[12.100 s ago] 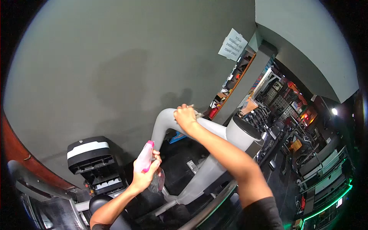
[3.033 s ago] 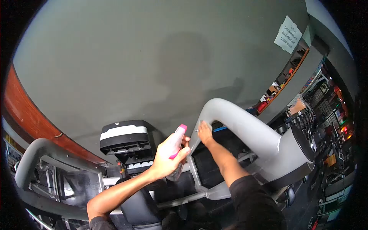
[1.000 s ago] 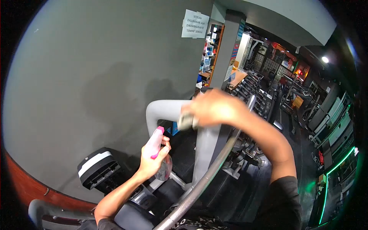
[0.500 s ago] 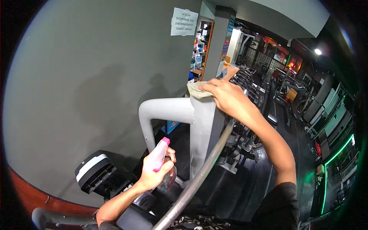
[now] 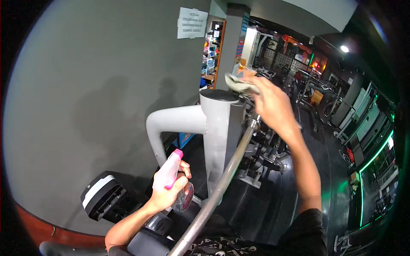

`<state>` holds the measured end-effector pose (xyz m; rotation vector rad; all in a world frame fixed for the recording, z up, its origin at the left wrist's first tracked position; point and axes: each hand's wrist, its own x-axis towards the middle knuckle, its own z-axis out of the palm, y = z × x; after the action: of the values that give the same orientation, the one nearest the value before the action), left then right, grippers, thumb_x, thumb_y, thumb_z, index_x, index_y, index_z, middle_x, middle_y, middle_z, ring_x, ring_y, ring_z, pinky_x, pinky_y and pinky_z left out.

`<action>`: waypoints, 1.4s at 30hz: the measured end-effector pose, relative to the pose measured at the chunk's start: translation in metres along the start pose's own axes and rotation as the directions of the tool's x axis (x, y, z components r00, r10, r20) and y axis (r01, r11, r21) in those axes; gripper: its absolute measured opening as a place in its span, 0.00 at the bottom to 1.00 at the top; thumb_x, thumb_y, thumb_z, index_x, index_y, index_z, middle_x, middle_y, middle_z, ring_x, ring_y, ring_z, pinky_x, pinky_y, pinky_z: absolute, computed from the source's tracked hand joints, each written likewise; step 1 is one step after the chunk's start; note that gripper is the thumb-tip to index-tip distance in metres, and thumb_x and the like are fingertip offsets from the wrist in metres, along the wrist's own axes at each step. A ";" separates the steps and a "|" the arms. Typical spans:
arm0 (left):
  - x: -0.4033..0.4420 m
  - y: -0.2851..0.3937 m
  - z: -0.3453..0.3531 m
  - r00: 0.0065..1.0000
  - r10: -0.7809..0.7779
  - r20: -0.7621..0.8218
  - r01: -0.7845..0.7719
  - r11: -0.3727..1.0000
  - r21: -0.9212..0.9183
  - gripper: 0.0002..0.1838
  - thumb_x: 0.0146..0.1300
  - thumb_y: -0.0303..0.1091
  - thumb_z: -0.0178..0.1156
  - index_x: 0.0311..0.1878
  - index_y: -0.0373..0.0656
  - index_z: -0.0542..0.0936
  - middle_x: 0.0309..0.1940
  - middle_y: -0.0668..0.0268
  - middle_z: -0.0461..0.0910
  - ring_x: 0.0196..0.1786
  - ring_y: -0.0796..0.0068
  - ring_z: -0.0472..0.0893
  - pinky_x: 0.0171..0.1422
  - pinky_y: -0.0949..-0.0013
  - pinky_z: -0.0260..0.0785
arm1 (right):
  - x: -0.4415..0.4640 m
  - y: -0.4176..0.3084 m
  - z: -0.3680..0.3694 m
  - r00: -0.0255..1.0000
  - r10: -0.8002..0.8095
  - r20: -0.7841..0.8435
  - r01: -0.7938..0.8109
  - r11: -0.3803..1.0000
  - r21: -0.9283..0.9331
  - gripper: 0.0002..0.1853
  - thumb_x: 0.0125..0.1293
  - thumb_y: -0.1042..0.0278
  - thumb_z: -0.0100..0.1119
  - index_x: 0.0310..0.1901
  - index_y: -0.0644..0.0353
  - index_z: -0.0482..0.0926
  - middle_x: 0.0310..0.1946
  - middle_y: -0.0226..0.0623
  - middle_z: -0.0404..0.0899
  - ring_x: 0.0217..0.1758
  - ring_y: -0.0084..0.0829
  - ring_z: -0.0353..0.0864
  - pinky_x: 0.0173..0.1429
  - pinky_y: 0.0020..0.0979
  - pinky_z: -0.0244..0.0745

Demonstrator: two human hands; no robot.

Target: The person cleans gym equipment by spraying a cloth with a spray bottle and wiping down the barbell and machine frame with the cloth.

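My left hand (image 5: 167, 190) is wrapped round a spray bottle (image 5: 171, 168) with a pink nozzle and a clear body, held low beside the machine. A pale folded cloth (image 5: 241, 84) is gripped in my right hand (image 5: 273, 104), raised just right of the light grey post (image 5: 216, 136). The post's round black cap (image 5: 219, 94) shows, and the cloth is near its right edge; whether they touch I cannot tell. A knurled metal bar (image 5: 222, 185) runs diagonally from below toward my right hand, passing in front of the post.
A dark grey wall (image 5: 85, 64) with a taped paper sign (image 5: 192, 22) stands to the left. A bent grey tube (image 5: 177, 119) joins the post. A black and white machine part (image 5: 104, 196) sits lower left. Dumbbell racks (image 5: 260, 158) and other gym machines line the right.
My right hand has lifted the cloth off the post's top and moved it to the right, uncovering the black cap. My left hand still holds the spray bottle. The view has shifted slightly.
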<state>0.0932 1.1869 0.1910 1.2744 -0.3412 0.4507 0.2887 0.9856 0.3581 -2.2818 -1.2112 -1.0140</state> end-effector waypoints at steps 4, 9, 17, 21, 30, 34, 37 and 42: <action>0.011 -0.001 0.011 0.998 -0.026 0.065 0.024 0.999 0.029 0.17 0.63 0.26 0.57 0.54 0.32 0.68 0.35 0.61 0.74 0.28 0.79 0.76 0.34 0.73 0.73 | -0.033 0.008 0.047 0.997 -0.056 -0.047 0.057 0.998 0.036 0.22 0.55 0.79 0.52 0.53 0.51 0.75 0.48 0.37 0.75 0.51 0.44 0.75 0.54 0.41 0.75; 0.018 0.008 0.032 1.000 0.028 0.000 -0.028 0.991 0.130 0.16 0.63 0.26 0.58 0.53 0.31 0.69 0.33 0.63 0.74 0.27 0.81 0.76 0.27 0.76 0.71 | -0.055 -0.009 0.024 1.000 0.017 0.003 -0.017 0.995 -0.094 0.22 0.55 0.79 0.53 0.53 0.49 0.75 0.47 0.35 0.74 0.50 0.40 0.76 0.48 0.39 0.78; 0.023 0.002 0.034 0.998 -0.002 -0.063 0.006 0.998 0.065 0.16 0.65 0.28 0.57 0.53 0.33 0.68 0.36 0.61 0.71 0.24 0.78 0.73 0.26 0.75 0.71 | -0.051 0.001 0.029 0.961 -0.049 -0.270 0.032 0.997 -0.068 0.33 0.44 0.83 0.57 0.55 0.43 0.75 0.55 0.33 0.72 0.55 0.42 0.73 0.53 0.38 0.77; 0.026 -0.002 0.033 0.995 0.018 -0.103 -0.014 0.999 0.043 0.16 0.66 0.30 0.57 0.52 0.34 0.68 0.36 0.62 0.71 0.22 0.78 0.73 0.27 0.74 0.69 | -0.066 -0.002 0.064 0.979 0.043 -0.198 -0.035 0.998 0.046 0.32 0.47 0.84 0.55 0.56 0.47 0.74 0.55 0.34 0.70 0.52 0.43 0.72 0.52 0.39 0.77; 0.014 0.001 0.024 0.995 0.012 -0.103 -0.011 1.000 0.009 0.16 0.66 0.32 0.56 0.53 0.35 0.67 0.36 0.63 0.71 0.22 0.77 0.74 0.28 0.72 0.70 | -0.097 -0.009 0.035 0.983 0.076 0.164 -0.082 0.996 0.028 0.27 0.48 0.79 0.57 0.53 0.49 0.75 0.50 0.34 0.74 0.50 0.38 0.76 0.52 0.37 0.78; 0.015 -0.001 0.023 0.994 -0.005 -0.110 0.003 1.000 -0.014 0.16 0.66 0.33 0.56 0.53 0.36 0.67 0.37 0.63 0.71 0.22 0.76 0.74 0.29 0.71 0.71 | -0.063 0.004 0.018 0.935 0.153 -0.320 -0.075 0.968 0.241 0.27 0.49 0.86 0.51 0.53 0.54 0.75 0.52 0.41 0.75 0.57 0.43 0.75 0.61 0.36 0.71; 0.016 -0.002 0.024 0.996 -0.013 -0.084 0.011 1.000 -0.023 0.16 0.67 0.33 0.56 0.53 0.36 0.67 0.37 0.63 0.71 0.23 0.76 0.74 0.30 0.71 0.71 | -0.025 0.013 0.027 0.937 0.077 -0.342 0.031 0.953 0.300 0.25 0.50 0.85 0.52 0.52 0.55 0.75 0.54 0.40 0.74 0.57 0.45 0.73 0.62 0.37 0.69; 0.013 0.001 0.021 0.993 0.007 -0.115 -0.004 0.999 0.032 0.20 0.66 0.40 0.56 0.53 0.38 0.67 0.36 0.63 0.71 0.22 0.77 0.73 0.27 0.74 0.68 | -0.025 0.008 0.044 0.998 -0.053 0.016 0.050 0.985 0.164 0.22 0.48 0.81 0.49 0.47 0.53 0.77 0.49 0.36 0.74 0.53 0.43 0.72 0.60 0.38 0.69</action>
<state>0.1044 1.1687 0.2038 1.2726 -0.2411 0.5339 0.3046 0.9937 0.3105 -2.1502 -1.3169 -0.8762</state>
